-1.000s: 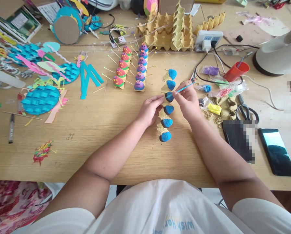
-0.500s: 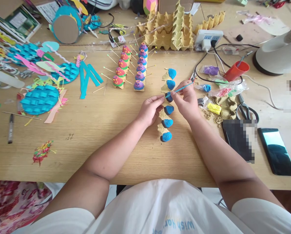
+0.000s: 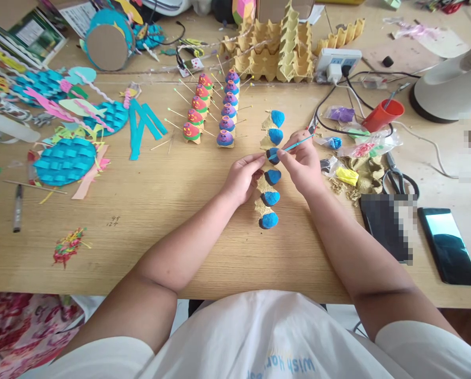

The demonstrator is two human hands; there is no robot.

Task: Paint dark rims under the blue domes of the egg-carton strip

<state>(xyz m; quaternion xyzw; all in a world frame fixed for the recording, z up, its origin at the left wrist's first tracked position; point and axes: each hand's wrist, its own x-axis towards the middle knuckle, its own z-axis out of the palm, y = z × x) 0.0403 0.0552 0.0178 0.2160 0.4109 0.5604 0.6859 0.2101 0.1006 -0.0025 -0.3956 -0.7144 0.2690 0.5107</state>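
Observation:
A strip of egg-carton cones [image 3: 269,199] with blue-painted tips lies lengthwise on the wooden table [image 3: 172,210]. My left hand [image 3: 243,176] is closed on the strip's left side near its middle. My right hand [image 3: 304,163] pinches a thin blue paintbrush [image 3: 294,144], and the brush tip touches the third blue cone [image 3: 272,155]. Two rows of finished, painted cone figures [image 3: 225,113] with toothpicks stand just beyond the strip.
A red cup [image 3: 382,115], paint bags [image 3: 340,113], scissors [image 3: 397,179] and a phone [image 3: 448,245] lie to the right. Egg cartons [image 3: 274,50], a power strip [image 3: 338,58] and a white fan base [image 3: 448,84] stand at the back. Blue paper crafts [image 3: 65,160] cover the left.
The brush tip has shifted very slightly on the third cone. Both hands stay in place on the strip.

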